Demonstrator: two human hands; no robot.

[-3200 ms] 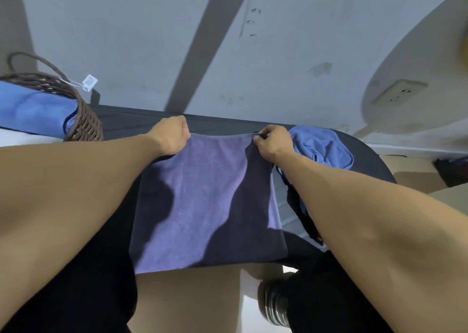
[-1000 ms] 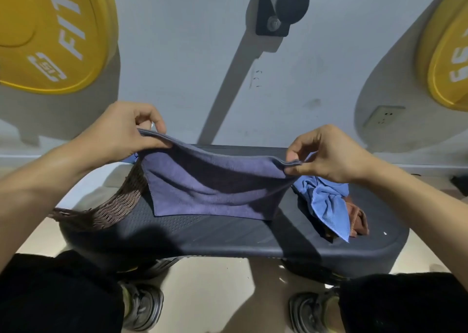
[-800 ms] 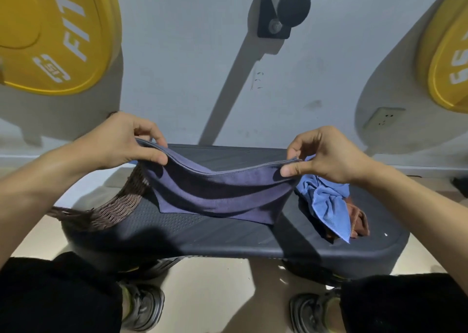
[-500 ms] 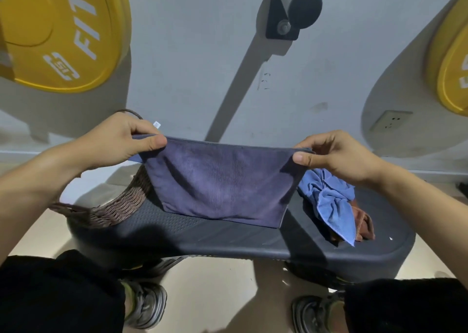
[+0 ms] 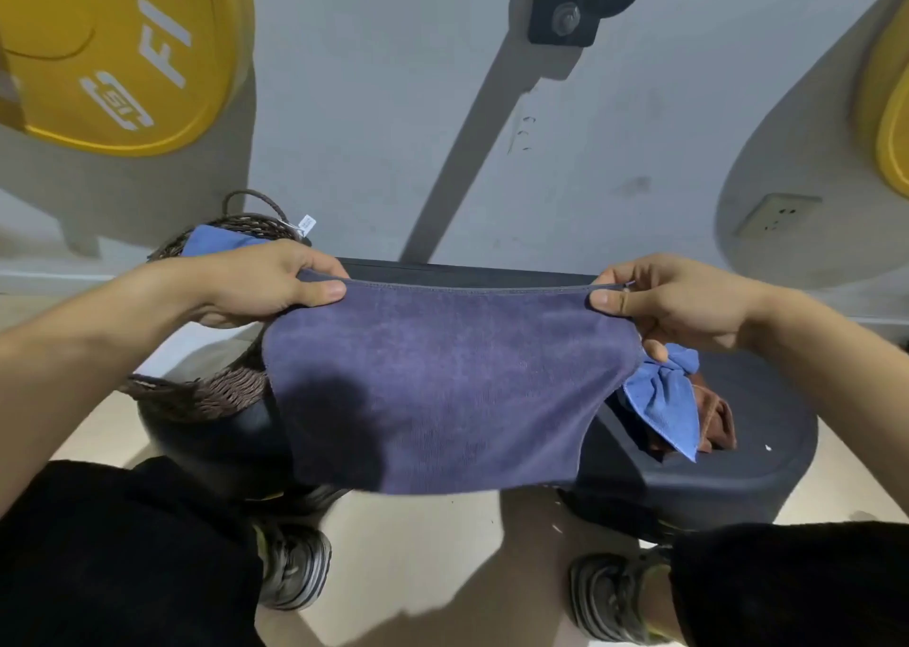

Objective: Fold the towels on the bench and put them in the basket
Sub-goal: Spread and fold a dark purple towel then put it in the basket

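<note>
Above the bench (image 5: 738, 474), left hand (image 5: 256, 285) and right hand (image 5: 674, 302) each pinch the purple towel's (image 5: 442, 386) top corners.

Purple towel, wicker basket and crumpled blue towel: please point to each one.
purple towel (image 5: 442, 390), head view, middle of the hanging cloth.
wicker basket (image 5: 221, 390), head view, its near woven wall.
crumpled blue towel (image 5: 664, 400), head view, its hanging fold.
</note>
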